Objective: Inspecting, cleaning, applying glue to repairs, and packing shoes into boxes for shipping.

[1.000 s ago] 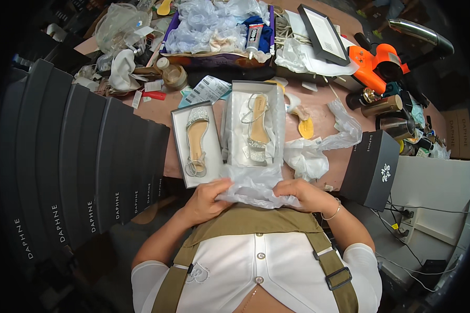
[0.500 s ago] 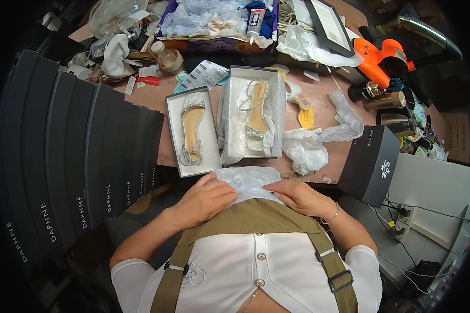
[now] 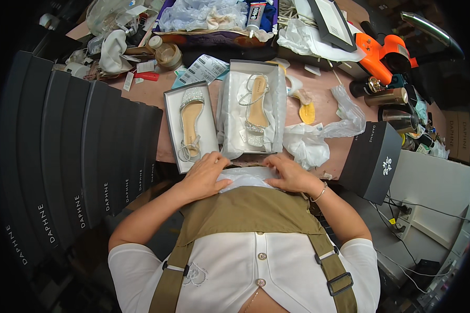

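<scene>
A translucent white plastic bag (image 3: pixel 245 177) lies across my lap, against the table's front edge. My left hand (image 3: pixel 209 175) grips its left side, fingers curled at the far edge and thumb on top. At the right side, my right hand (image 3: pixel 293 175) holds the bag in the same way. Just beyond my hands, a silver glitter sandal (image 3: pixel 257 107) lies in an open shoe box (image 3: pixel 278 112) lined with white tissue. Its mate, another silver sandal (image 3: pixel 192 117), rests in the shallow box lid (image 3: pixel 210 141) to the left.
Stacked dark shoe boxes (image 3: pixel 94 146) rise at the left. A black box (image 3: pixel 372 161) stands at the table's right edge. Crumpled plastic (image 3: pixel 308 146) lies near it. Farther back are a glue tube (image 3: pixel 255 18), a glass jar (image 3: pixel 168 56), an orange heat tool (image 3: pixel 373 57) and a purple-edged box (image 3: pixel 214 37).
Both hands have moved away from me toward the table edge, changing from lying flat on the plastic bag to curled fingers at its far edge. The bag's visible part is shorter.
</scene>
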The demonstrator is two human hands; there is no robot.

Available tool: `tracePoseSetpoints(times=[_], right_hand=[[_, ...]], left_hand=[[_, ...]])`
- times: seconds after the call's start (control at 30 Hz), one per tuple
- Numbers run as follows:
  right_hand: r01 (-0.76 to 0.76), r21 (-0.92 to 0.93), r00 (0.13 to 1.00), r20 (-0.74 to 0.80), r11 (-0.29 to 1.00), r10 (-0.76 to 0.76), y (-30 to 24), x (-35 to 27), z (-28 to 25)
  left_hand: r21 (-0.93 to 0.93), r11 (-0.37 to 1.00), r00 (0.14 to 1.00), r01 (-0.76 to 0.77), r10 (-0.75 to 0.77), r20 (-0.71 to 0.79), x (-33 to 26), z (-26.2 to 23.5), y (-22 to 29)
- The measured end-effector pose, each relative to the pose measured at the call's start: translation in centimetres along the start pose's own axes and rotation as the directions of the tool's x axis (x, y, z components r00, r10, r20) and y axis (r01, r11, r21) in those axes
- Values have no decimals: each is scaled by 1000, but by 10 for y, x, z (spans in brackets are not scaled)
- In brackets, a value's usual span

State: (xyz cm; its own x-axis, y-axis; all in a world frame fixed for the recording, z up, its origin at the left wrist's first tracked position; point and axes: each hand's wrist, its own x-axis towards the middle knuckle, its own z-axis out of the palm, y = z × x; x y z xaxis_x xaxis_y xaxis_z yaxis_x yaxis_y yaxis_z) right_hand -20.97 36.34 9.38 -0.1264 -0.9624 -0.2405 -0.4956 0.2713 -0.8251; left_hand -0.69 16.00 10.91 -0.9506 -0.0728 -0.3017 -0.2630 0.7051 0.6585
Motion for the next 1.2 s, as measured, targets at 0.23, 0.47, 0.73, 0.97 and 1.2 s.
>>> tracePoseSetpoints(times=[0.23, 0.47, 0.73, 0.97, 1.2], right_hand=[[-32, 57, 998, 60, 998, 29, -16, 3, -14], [26, 162, 1000, 2, 986, -27, -22, -38, -12], [-204, 300, 977, 121, 932, 175, -15, -4, -19], [155, -516, 953, -147, 842, -265, -67, 18, -51], [84, 83, 996, 3, 993, -84, -37, 38, -42]], left_hand=[[-409, 909, 997, 82, -79, 24, -3, 7, -20], [-102, 962, 958, -253, 235, -167, -31, 4, 0], [-234, 967, 979, -104, 140, 146, 23, -11, 0], [-878, 330, 924, 346, 45, 380, 47, -22, -1], [-975, 179, 987, 129, 71, 144, 21, -10, 9]])
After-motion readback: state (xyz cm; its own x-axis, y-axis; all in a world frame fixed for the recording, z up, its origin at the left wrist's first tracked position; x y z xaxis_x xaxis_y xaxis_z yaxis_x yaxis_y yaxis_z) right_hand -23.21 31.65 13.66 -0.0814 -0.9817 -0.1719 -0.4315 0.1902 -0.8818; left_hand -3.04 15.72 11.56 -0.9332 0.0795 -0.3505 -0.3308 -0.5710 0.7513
